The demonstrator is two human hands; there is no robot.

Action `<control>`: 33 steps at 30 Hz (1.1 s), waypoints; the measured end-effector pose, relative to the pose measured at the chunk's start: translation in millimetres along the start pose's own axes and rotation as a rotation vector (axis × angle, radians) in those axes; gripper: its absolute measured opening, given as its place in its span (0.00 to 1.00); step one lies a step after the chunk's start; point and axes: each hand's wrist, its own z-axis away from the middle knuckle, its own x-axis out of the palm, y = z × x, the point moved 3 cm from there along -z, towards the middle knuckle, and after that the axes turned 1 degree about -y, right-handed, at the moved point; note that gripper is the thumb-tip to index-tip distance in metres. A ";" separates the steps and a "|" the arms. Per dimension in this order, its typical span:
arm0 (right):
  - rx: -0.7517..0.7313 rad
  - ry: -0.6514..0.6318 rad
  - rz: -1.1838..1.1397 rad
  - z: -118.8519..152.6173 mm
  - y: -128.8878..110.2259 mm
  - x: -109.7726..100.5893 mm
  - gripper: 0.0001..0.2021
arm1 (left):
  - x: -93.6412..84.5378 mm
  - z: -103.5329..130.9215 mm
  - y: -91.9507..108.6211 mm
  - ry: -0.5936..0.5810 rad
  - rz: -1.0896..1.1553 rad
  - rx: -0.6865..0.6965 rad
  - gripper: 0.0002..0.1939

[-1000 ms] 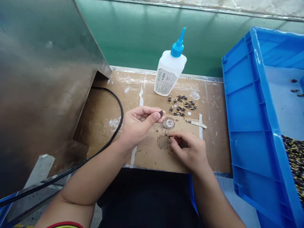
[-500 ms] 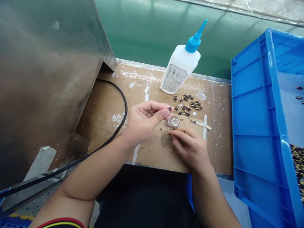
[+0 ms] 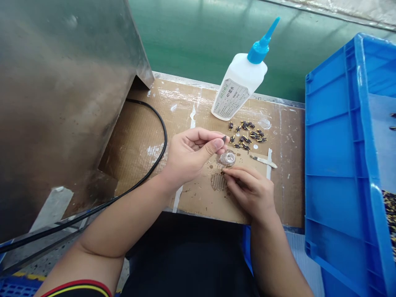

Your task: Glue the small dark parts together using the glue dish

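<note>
Between thumb and fingertips, my left hand [image 3: 198, 150] pinches a small dark piece [image 3: 224, 139] above the cardboard. My right hand [image 3: 250, 189] is closed lower down, its thumb and forefinger pinched on a tiny dark part [image 3: 222, 171] too small to name. A small clear glass cup [image 3: 227, 158] sits between the two hands. Just left of the right fingers is a ridged, wet-looking patch [image 3: 218, 181] in the cardboard. Beyond the left fingertips lies a loose group of dark parts with brass-coloured ends [image 3: 246, 136].
A white glue bottle [image 3: 238, 86] with a blue nozzle stands behind the parts. A small brush-like tool [image 3: 263, 161] lies to the right. A tall blue crate [image 3: 340, 156] bounds the right side, a metal housing [image 3: 62, 103] the left. A black cable [image 3: 163, 140] crosses the cardboard.
The view has shifted slightly, so the bench items appear a little displaced. Both hands keep their pinches in nearly the same places; the dark piece in the left hand shows more.
</note>
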 end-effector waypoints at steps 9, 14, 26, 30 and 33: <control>0.005 0.013 -0.002 -0.6 0.6 -0.6 0.07 | -1.5 0.0 -0.8 0.017 -0.028 -0.001 0.16; 0.064 0.145 -0.065 4.3 1.3 -6.1 0.06 | -2.3 -1.3 0.6 0.005 -0.031 0.017 0.14; 0.606 0.203 -1.291 4.7 34.0 -7.0 0.11 | -5.2 -3.0 1.0 0.010 -0.026 0.022 0.13; 0.675 0.179 -1.527 7.1 34.8 -11.5 0.08 | -5.3 -3.1 1.6 0.003 -0.030 0.026 0.11; 0.711 0.195 -1.591 8.3 33.6 -13.0 0.10 | -6.1 -3.3 1.2 0.013 -0.059 0.026 0.13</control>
